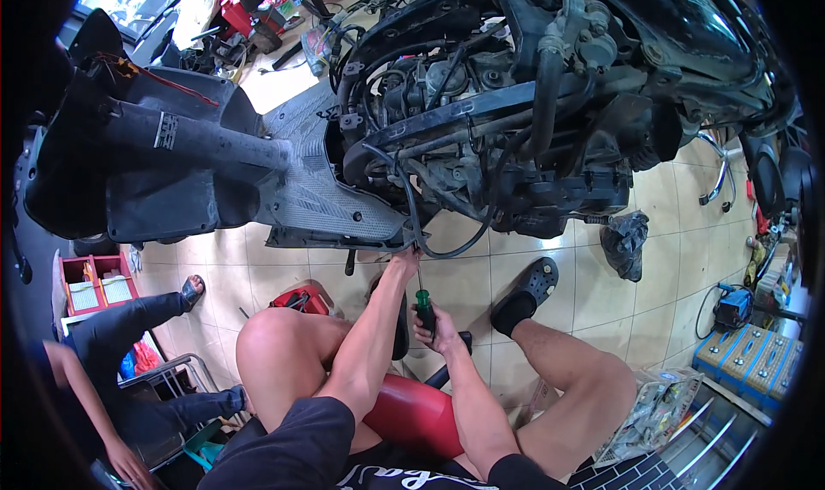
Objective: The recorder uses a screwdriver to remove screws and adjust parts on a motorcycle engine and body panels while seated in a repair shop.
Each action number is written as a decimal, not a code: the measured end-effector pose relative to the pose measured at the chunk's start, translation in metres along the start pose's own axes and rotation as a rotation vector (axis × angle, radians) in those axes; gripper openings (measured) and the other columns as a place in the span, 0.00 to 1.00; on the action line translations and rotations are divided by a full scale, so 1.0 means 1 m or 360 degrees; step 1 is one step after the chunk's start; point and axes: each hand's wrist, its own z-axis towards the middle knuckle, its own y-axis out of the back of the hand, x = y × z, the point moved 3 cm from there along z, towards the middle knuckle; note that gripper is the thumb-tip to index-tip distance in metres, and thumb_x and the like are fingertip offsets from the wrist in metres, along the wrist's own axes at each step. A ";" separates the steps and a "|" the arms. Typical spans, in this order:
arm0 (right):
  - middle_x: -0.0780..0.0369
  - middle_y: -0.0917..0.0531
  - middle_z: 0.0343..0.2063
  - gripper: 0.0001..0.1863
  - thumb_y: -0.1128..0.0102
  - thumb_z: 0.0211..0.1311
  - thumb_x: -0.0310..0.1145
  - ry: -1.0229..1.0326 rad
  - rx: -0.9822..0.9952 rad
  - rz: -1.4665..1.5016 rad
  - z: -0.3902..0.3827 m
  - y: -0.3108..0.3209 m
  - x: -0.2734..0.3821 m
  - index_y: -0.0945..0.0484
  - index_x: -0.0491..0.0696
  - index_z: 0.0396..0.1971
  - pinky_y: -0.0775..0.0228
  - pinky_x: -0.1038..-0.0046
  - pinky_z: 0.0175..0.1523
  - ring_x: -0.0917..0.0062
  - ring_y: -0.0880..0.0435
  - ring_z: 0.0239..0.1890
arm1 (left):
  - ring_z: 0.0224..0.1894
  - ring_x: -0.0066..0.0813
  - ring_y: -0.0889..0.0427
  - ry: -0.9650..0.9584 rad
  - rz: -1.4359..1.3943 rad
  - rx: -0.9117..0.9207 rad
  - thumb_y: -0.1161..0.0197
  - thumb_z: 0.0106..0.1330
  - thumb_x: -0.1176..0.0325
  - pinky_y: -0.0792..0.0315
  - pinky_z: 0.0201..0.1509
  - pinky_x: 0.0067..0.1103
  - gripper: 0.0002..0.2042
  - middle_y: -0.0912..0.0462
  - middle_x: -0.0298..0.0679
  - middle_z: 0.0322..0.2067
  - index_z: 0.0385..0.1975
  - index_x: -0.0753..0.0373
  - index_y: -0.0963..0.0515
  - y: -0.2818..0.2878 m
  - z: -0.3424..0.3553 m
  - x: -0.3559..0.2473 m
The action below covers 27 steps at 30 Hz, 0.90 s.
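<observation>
Fingers of my right hand (434, 327) clamp the screwdriver (423, 305), shaft upright; my left hand (404, 260), fingers bunched, pinches its tip above, nearer the scooter's underside (344, 206).

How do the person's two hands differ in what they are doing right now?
The left hand reaches up to the scooter's underside, while the right hand sits lower. The left hand holds no tool; the right hand grips a green-handled screwdriver pointing upward. Both are bare and work below the footboard edge.
</observation>
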 end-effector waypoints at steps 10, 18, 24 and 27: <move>0.60 0.22 0.33 0.24 0.55 0.75 0.52 0.0217 -0.0437 0.0068 0.010 0.002 -0.006 0.29 0.48 0.56 0.22 0.73 0.36 0.72 0.19 0.32 | 0.23 0.26 0.29 -0.0106 0.0122 0.0095 0.37 0.60 0.69 0.43 0.19 0.21 0.05 0.26 0.32 0.22 0.28 0.55 0.27 0.000 0.005 -0.011; 0.59 0.19 0.37 0.23 0.51 0.73 0.52 0.0163 -0.0342 -0.0008 0.014 0.019 -0.007 0.26 0.47 0.52 0.25 0.73 0.35 0.74 0.20 0.30 | 0.29 0.30 0.25 -0.0476 0.0431 0.0426 0.37 0.62 0.70 0.32 0.28 0.23 0.04 0.22 0.37 0.29 0.34 0.60 0.24 0.021 0.023 -0.012; 0.58 0.20 0.37 0.19 0.43 0.70 0.48 0.0369 -0.0463 0.0043 0.010 0.024 -0.005 0.26 0.48 0.48 0.29 0.74 0.34 0.71 0.22 0.32 | 0.30 0.30 0.25 -0.0167 -0.0152 0.0177 0.38 0.62 0.70 0.31 0.29 0.24 0.05 0.22 0.37 0.30 0.34 0.60 0.24 0.024 0.031 -0.013; 0.58 0.20 0.38 0.18 0.41 0.69 0.46 0.0334 -0.0391 0.0092 0.008 0.019 -0.002 0.26 0.49 0.48 0.30 0.75 0.33 0.70 0.22 0.33 | 0.30 0.31 0.25 -0.0163 -0.0191 0.0162 0.38 0.62 0.70 0.31 0.30 0.24 0.05 0.22 0.37 0.30 0.35 0.60 0.24 0.016 0.026 -0.018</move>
